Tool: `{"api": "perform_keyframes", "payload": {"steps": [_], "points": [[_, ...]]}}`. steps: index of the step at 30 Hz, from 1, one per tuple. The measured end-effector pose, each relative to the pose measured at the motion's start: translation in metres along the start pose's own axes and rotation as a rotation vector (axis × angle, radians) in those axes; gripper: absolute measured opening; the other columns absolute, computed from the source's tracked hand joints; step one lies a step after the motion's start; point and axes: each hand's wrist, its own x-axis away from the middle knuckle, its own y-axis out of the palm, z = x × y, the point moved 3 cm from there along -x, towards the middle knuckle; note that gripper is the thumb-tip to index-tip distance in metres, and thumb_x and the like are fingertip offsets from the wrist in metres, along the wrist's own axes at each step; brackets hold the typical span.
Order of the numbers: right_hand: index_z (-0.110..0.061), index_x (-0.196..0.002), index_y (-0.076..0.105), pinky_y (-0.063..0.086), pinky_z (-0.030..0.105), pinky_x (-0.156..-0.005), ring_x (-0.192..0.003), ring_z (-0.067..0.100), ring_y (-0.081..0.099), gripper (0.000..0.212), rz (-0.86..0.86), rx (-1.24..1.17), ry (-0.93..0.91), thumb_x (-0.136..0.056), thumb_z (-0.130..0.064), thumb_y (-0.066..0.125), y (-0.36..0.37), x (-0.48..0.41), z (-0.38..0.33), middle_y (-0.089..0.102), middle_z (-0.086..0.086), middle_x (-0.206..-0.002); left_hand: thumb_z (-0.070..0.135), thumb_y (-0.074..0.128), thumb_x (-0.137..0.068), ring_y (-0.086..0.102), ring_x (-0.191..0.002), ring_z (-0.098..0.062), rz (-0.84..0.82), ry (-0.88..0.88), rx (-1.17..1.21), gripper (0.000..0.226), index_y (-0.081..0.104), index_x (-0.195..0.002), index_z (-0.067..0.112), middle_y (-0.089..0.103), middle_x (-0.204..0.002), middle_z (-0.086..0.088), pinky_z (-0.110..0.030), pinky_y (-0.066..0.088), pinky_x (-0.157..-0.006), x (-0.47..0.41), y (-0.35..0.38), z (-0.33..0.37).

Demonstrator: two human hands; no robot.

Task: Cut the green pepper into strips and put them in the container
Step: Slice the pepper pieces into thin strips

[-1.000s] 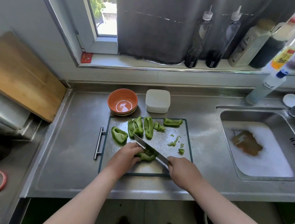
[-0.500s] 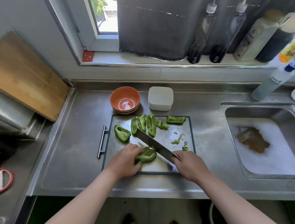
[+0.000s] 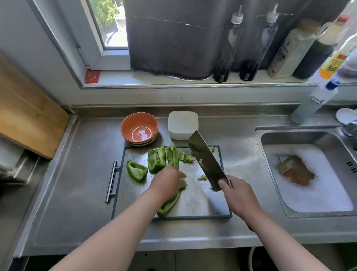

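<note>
Head view: the board (image 3: 201, 204), a steel one with a dark rim and a bar handle on its left side, lies on the counter (image 3: 84, 170), its near edge close to the counter's front lip. Left of the handle a wide bare stretch of steel runs to a wooden board (image 3: 14, 103) propped at the far left. On the right a narrow bare strip parts the board from the sink (image 3: 268, 134). The near right part of the board is bare.

The left hand (image 3: 167, 184) lies on the pepper (image 3: 168, 203) at the board's middle, its fingers bent down over it. The pepper's long end reaches the near rim. More pieces (image 3: 157, 159) lie on the far left part of the board, and small scraps (image 3: 202, 177) lie beside the blade. The right hand (image 3: 239, 197) has its fingers clamped on the handle of the knife (image 3: 205, 159). The blade is held above the board, its tip slanting far and left towards the container (image 3: 182, 125).

A clear bottle (image 3: 312, 101) with a blue cap, just beyond the sink, reads "home". The labels on the sill bottles (image 3: 288, 50) are too blurred to read.

The white container stands just beyond the board, and I cannot tell what is in it. Left of it an orange bowl (image 3: 139, 129) sits stacked on another, showing only its glazed bottom. The sink holds white foam and a brown thing (image 3: 295, 171).
</note>
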Motion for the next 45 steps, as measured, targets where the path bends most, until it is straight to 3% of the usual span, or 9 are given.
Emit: {"api": "perform_keyframes", "payload": {"steps": [3, 10, 16, 20, 23, 30, 36, 40, 45], "points": [[-0.025, -0.077, 0.059, 0.041, 0.029, -0.059, -0.071, 0.018, 0.057, 0.028, 0.019, -0.061, 0.020, -0.104, -0.027, 0.052, 0.002, 0.000, 0.004, 0.060, -0.003, -0.072, 0.019, 0.061, -0.094, 0.056, -0.114, -0.025, -0.075, 0.003, -0.086, 0.034, 0.066, -0.127, 0.022, 0.058, -0.123, -0.002, -0.035, 0.052, -0.087, -0.011, 0.011, 0.007], [-0.024, -0.070, 0.055, 0.039, 0.030, -0.061, -0.069, 0.018, 0.055, 0.034, 0.032, -0.110, 0.054, -0.103, -0.026, 0.052, -0.003, -0.008, 0.012, 0.058, -0.002, -0.068, 0.005, 0.062, -0.090, 0.064, -0.105, -0.019, -0.042, -0.010, 0.145, 0.034, 0.072, -0.118, 0.021, 0.069, -0.116, 0.001, -0.024, 0.049, -0.086, -0.024, 0.021, 0.004], [-0.025, -0.070, 0.054, 0.038, 0.029, -0.058, -0.067, 0.017, 0.054, 0.034, -0.011, -0.113, 0.066, -0.103, -0.027, 0.051, -0.003, -0.006, 0.013, 0.058, -0.003, -0.068, 0.015, 0.059, -0.093, 0.064, -0.102, -0.018, -0.083, 0.032, 0.153, 0.028, 0.065, -0.119, 0.025, 0.069, -0.112, 0.003, -0.031, 0.052, -0.085, -0.035, 0.019, 0.011], [-0.027, -0.075, 0.058, 0.040, 0.027, -0.059, -0.068, 0.014, 0.056, 0.030, -0.077, -0.092, 0.054, -0.104, -0.029, 0.051, 0.003, 0.001, 0.015, 0.060, -0.004, -0.071, 0.016, 0.066, -0.092, 0.060, -0.104, -0.013, 0.079, 0.020, 0.224, 0.042, 0.058, -0.132, 0.021, 0.060, -0.125, 0.005, -0.019, 0.044, -0.085, -0.023, 0.019, 0.008], [-0.024, -0.082, 0.064, 0.044, 0.032, -0.065, -0.075, 0.016, 0.061, 0.025, -0.095, -0.046, 0.057, -0.103, -0.031, 0.052, 0.008, 0.003, 0.018, 0.064, -0.004, -0.076, 0.012, 0.066, -0.092, 0.056, -0.094, -0.008, 0.266, 0.031, 0.297, 0.028, 0.064, -0.119, 0.016, 0.058, -0.112, 0.006, -0.009, 0.038, -0.078, -0.007, 0.015, 0.002], [-0.020, -0.087, 0.064, 0.048, 0.034, -0.070, -0.078, 0.020, 0.060, 0.029, -0.099, 0.207, 0.039, -0.102, -0.037, 0.045, 0.017, 0.008, 0.020, 0.065, -0.005, -0.080, 0.004, 0.063, -0.080, 0.054, -0.107, -0.018, 0.158, 0.296, 0.080, 0.031, 0.071, -0.109, 0.010, 0.061, -0.114, 0.000, -0.031, 0.052, -0.083, 0.004, 0.031, 0.004], [-0.021, -0.084, 0.060, 0.052, 0.036, -0.076, -0.086, 0.024, 0.062, 0.029, -0.121, 0.240, 0.056, -0.101, -0.038, 0.044, 0.024, 0.012, 0.023, 0.068, -0.001, -0.087, -0.003, 0.078, -0.070, 0.051, -0.089, -0.020, 0.241, 0.392, 0.016, 0.020, 0.075, -0.086, 0.009, 0.062, -0.090, -0.003, -0.035, 0.053, -0.051, -0.006, 0.041, 0.009], [-0.024, -0.085, 0.058, 0.050, 0.035, -0.071, -0.081, 0.023, 0.059, 0.028, -0.102, 0.252, 0.030, -0.103, -0.038, 0.042, 0.020, 0.018, 0.025, 0.064, -0.005, -0.081, 0.012, 0.071, -0.078, 0.047, -0.083, -0.016, 0.330, 0.478, 0.019, 0.008, 0.076, -0.084, 0.012, 0.061, -0.080, -0.001, -0.026, 0.046, -0.046, 0.001, 0.042, 0.008], [-0.035, -0.084, 0.046, 0.035, 0.034, -0.061, -0.070, 0.023, 0.049, 0.022, -0.063, 0.313, -0.062, -0.104, -0.039, 0.041, 0.014, 0.030, 0.018, 0.051, -0.008, -0.068, 0.005, 0.083, -0.069, 0.053, -0.079, -0.020, 0.333, 0.540, -0.029, 0.019, 0.076, -0.085, 0.014, 0.061, -0.076, -0.003, -0.025, 0.045, -0.043, 0.004, 0.049, 0.007]]}}
